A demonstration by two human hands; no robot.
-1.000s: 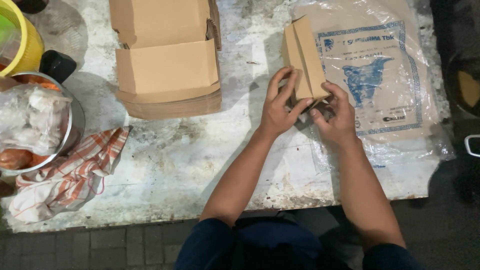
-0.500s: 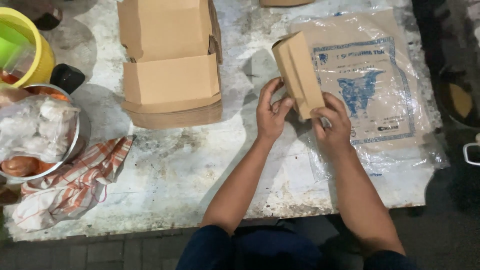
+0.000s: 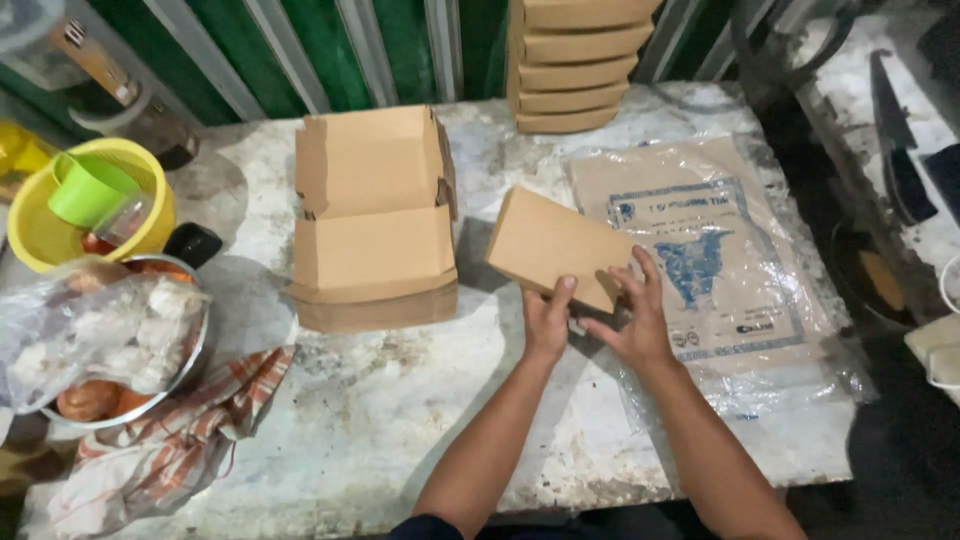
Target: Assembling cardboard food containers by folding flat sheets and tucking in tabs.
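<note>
The head view looks down on a worn, pale tabletop (image 3: pixel 400 420) where both hands hold one closed brown cardboard box (image 3: pixel 555 248), tilted with its near edge low. The left hand (image 3: pixel 547 322) grips that near edge, thumb up against the side and fingers curled underneath; the right hand (image 3: pixel 636 318) spreads its fingers (image 3: pixel 648 272) across the box's right end, pressing on it. Neither hand is clenched; both are part-open around the cardboard. The box sits just left of a clear plastic packet of flat brown sheets (image 3: pixel 715 270), its right end over the packet's edge.

As a judgement: this box looks fully folded and shut, so the shaping of it seems done, and what remains is to set it somewhere. Beside it to the left stands an open cardboard box (image 3: pixel 372 225), lid flap raised, with nothing inside that I can see; it seems nested on another. At the far edge a stack of folded boxes (image 3: pixel 575 65) stands finished. The packet appears to hold more flat sheets.

On the left, a yellow bowl (image 3: pixel 40 235) holds a green cup (image 3: pixel 88 188). A metal bowl (image 3: pixel 130 395) below it holds a plastic bag of pale lumps (image 3: pixel 95 335), with something orange-brown under it. A striped cloth (image 3: pixel 190 430) lies against that bowl.
</note>
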